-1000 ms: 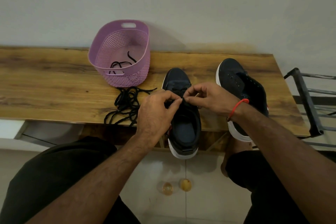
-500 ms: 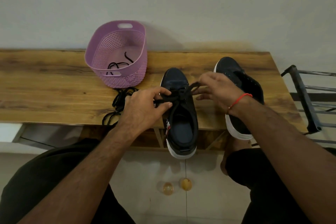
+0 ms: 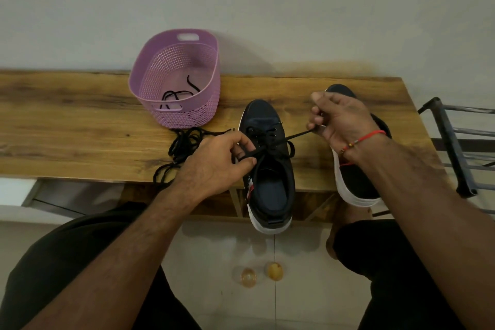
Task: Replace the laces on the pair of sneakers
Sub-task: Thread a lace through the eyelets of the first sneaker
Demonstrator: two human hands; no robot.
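I see two bare hands working over a dark sneaker (image 3: pixel 270 169) that lies on a wooden tabletop (image 3: pixel 80 136), its white-soled heel hanging past the near edge. My left hand (image 3: pixel 217 163) sits just left of the sneaker's eyelets and pinches one end of a black lace (image 3: pixel 278 142) between thumb and fingers. My right hand (image 3: pixel 342 126), raised to the right of the sneaker, curls its fingers around the other end, and the lace runs taut from there down to the eyelets. The hands are apart, each clamped on its own lace end. A red thread bracelet (image 3: pixel 367 136) circles the right wrist. Under the right hand and forearm lies the second sneaker (image 3: pixel 356 182), tilted onto its side. Beyond the left hand stands a purple basket (image 3: pixel 187 115) with a black lace (image 3: pixel 174 95) inside it. Just left of the left hand, a loose pile of black laces (image 3: pixel 182 144) trails over the tabletop's near edge.
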